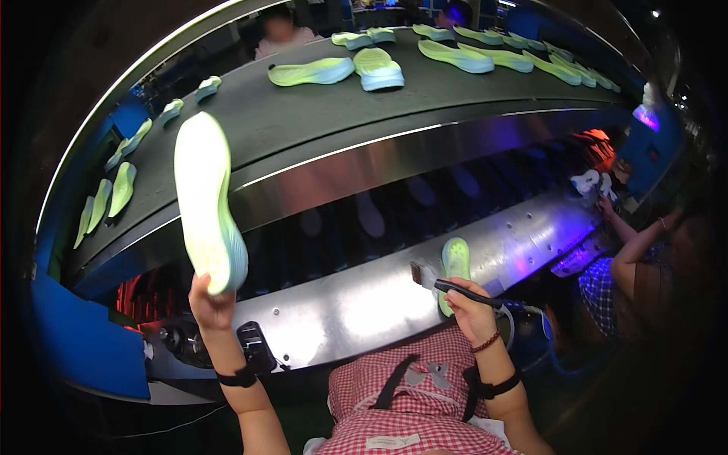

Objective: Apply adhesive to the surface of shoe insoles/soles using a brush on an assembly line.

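My left hand (211, 306) grips the heel end of a shoe sole (203, 189), pale yellow-green with a light blue side. The sole stands nearly upright, raised in front of the conveyor belt. In my right hand (473, 311) is a brush (453, 287) with a black handle and dark bristles pointing left; a thin hose seems to run from its handle end. Just behind that hand, a yellow-green shoe sole piece (456, 256) lies on the metal ledge (356, 307), partly covered by the hand and brush.
The dark conveyor belt (303, 114) carries several soles, among them a sole pair (379, 70) at the back. Beneath it runs a dark opening with shapes inside. A black device (256, 347) sits near my left forearm. At the right, a co-worker's arm (633, 246) reaches toward white shoes (585, 182).
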### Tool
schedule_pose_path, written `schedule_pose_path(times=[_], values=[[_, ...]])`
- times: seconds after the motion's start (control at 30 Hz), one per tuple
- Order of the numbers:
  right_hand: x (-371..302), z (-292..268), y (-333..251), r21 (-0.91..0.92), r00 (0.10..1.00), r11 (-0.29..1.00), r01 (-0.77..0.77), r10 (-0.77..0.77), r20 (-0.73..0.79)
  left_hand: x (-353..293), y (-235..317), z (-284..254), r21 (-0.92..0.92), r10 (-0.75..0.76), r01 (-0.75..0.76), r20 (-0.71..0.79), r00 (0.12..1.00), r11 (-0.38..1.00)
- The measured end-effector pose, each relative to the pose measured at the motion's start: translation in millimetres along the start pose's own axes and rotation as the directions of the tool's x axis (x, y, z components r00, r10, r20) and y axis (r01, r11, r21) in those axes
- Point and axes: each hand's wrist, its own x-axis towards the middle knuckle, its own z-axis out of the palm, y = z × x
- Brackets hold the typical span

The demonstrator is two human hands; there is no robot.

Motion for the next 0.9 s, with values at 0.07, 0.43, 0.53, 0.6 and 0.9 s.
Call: schedule_pose_path(times=[0.07,0.43,0.53,0.6,0.9], values=[[4,-5,-2,-0.024,1.000,1.000,-0.014,0.013,-0.020,-28,-35,4,-0.021,0.108,-0.113,-0.161,0.981,0.993],[-1,23,16,-0.210,0.972,0.977,-0.022,0.070,0.225,-92,-215,50,-0.378,-0.627,0.659,0.223,0.746,0.650],[7,35,19,-0.296,0.970,0.954,-0.049,0.116,0.214,-87,-224,80,-0.370,-0.667,0.701,0.238,0.706,0.610],[15,38,20,-0.283,0.975,0.958,-0.040,0.100,0.198,-84,-227,83,-0.381,-0.651,0.689,0.245,0.719,0.617],[36,49,21,-0.408,0.976,0.913,0.032,0.059,0.208,-89,-235,85,-0.417,-0.673,0.643,0.094,0.733,0.642]])
